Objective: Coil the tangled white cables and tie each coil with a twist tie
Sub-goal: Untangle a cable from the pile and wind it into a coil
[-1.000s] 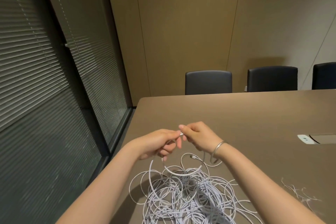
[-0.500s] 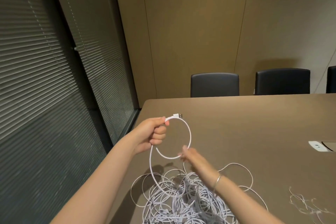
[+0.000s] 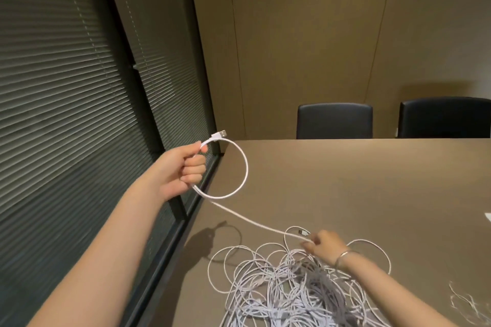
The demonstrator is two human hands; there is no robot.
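We find the left hand [image 3: 183,170] raised, fingers curled round one looped white cable [image 3: 245,167]; the right hand [image 3: 322,247] pinches its taut run above the tangled pile [image 3: 292,287] on the tabletop [image 3: 345,180].

Cable pile [image 3: 292,289] on table [image 3: 372,180]; twist ties [image 3: 463,302] right; chairs [image 3: 334,121] behind; blinds [image 3: 66,114] left.

Below my right fingers [image 3: 308,245] I lose the cable tangle [image 3: 292,297] past the bottom edge, and the twist ties [image 3: 463,302] are cut off right.
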